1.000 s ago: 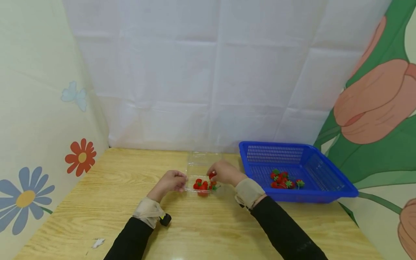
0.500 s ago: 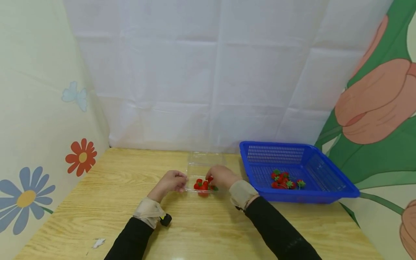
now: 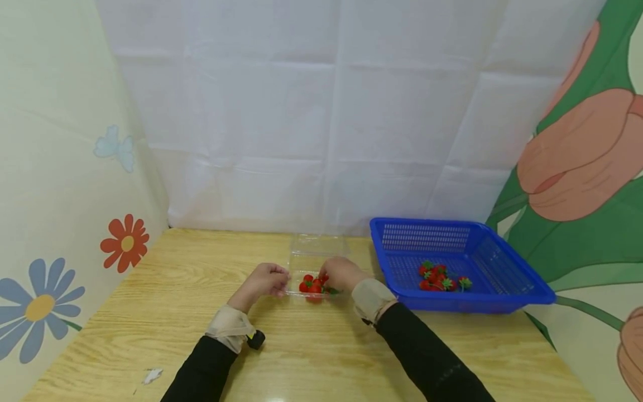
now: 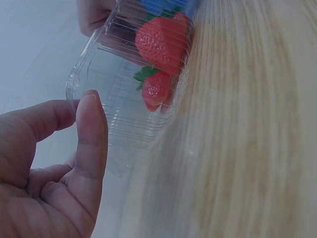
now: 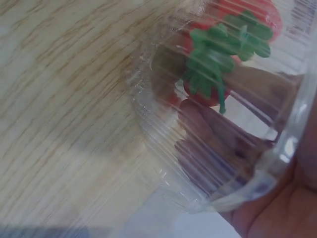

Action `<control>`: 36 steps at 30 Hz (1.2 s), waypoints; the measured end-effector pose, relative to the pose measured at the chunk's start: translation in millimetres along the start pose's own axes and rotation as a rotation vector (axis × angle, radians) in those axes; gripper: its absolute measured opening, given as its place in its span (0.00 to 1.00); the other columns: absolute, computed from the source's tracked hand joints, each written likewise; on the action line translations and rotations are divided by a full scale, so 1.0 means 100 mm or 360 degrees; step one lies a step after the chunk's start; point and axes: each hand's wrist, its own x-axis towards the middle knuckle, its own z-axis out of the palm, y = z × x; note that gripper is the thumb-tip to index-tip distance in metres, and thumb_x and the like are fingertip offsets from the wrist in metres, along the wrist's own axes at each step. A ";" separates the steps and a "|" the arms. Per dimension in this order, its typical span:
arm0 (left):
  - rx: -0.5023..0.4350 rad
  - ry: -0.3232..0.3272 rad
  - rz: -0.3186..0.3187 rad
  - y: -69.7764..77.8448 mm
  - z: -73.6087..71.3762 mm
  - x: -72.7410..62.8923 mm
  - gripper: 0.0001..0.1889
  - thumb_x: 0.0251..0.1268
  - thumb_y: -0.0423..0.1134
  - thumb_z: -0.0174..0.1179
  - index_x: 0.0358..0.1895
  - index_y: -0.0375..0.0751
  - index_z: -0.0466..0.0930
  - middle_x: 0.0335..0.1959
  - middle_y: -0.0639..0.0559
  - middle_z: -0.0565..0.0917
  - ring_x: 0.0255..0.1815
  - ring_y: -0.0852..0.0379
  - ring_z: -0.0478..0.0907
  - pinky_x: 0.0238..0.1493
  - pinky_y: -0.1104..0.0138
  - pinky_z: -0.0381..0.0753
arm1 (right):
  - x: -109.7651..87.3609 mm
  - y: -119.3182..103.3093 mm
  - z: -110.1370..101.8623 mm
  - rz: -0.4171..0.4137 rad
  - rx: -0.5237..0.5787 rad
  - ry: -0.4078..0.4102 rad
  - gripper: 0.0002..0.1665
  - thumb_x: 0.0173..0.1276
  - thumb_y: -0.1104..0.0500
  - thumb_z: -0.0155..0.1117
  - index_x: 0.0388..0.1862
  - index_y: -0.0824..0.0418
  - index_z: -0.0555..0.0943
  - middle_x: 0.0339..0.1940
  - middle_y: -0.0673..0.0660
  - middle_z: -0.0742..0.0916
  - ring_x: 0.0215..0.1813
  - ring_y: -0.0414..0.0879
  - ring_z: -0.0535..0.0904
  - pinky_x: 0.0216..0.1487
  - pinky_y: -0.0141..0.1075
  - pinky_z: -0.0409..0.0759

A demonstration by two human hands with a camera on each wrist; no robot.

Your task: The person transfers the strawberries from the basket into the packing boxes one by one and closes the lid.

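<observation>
A clear plastic clamshell box [image 3: 295,291] with several red strawberries [image 3: 314,289] in it stands on the table, its lid [image 3: 317,244] folded back. My left hand [image 3: 264,279] pinches the box's left rim between thumb [image 4: 91,134] and forefinger. Reaching down into the box from the right, my right hand [image 3: 342,272] has a strawberry at its fingertips. Through the ribbed wall in the right wrist view, my fingers [image 5: 213,144] show beside a strawberry's green leaves [image 5: 210,62]. In the left wrist view, a large strawberry [image 4: 162,45] and a smaller one [image 4: 156,90] lie against the wall.
A blue perforated basket [image 3: 494,268] stands to the right of the box, with several leafy strawberries [image 3: 437,276] in it. White sheeting [image 3: 251,111] hangs behind the wooden table [image 3: 311,352]. Patterned panels [image 3: 55,167] flank both sides.
My right hand has moved left and lower into the box with the strawberry. My left hand keeps its pinch on the rim and has not moved.
</observation>
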 end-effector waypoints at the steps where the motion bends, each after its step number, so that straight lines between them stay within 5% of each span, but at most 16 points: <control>1: 0.0001 0.0002 0.0000 0.00 0.00 0.00 0.10 0.73 0.30 0.56 0.49 0.25 0.76 0.33 0.42 0.83 0.23 0.60 0.77 0.25 0.70 0.83 | 0.00 0.00 0.00 -0.0006 0.0000 0.0000 0.10 0.66 0.65 0.70 0.45 0.59 0.90 0.46 0.55 0.90 0.51 0.52 0.84 0.59 0.45 0.81; 16: -0.0004 -0.0017 -0.0002 0.01 -0.01 0.02 0.10 0.74 0.30 0.56 0.50 0.25 0.76 0.31 0.44 0.82 0.23 0.60 0.77 0.25 0.70 0.83 | -0.05 -0.01 -0.06 -0.0026 -0.0023 -0.0012 0.14 0.69 0.64 0.68 0.53 0.64 0.86 0.52 0.59 0.88 0.57 0.54 0.83 0.63 0.46 0.79; 25: -0.0006 -0.0003 -0.0025 0.01 -0.02 0.00 0.11 0.74 0.30 0.55 0.51 0.24 0.75 0.34 0.42 0.83 0.23 0.60 0.77 0.25 0.70 0.83 | -0.34 0.03 -0.37 -0.0012 0.0072 0.0046 0.23 0.71 0.65 0.66 0.64 0.66 0.79 0.63 0.63 0.83 0.66 0.60 0.77 0.66 0.51 0.76; 36: -0.0019 -0.0012 -0.0030 -0.01 -0.02 0.01 0.10 0.73 0.30 0.55 0.51 0.24 0.75 0.33 0.42 0.82 0.23 0.60 0.77 0.26 0.70 0.83 | -0.85 0.52 -0.90 0.0147 0.0021 0.0135 0.25 0.74 0.57 0.65 0.66 0.66 0.78 0.60 0.66 0.84 0.59 0.61 0.81 0.60 0.55 0.79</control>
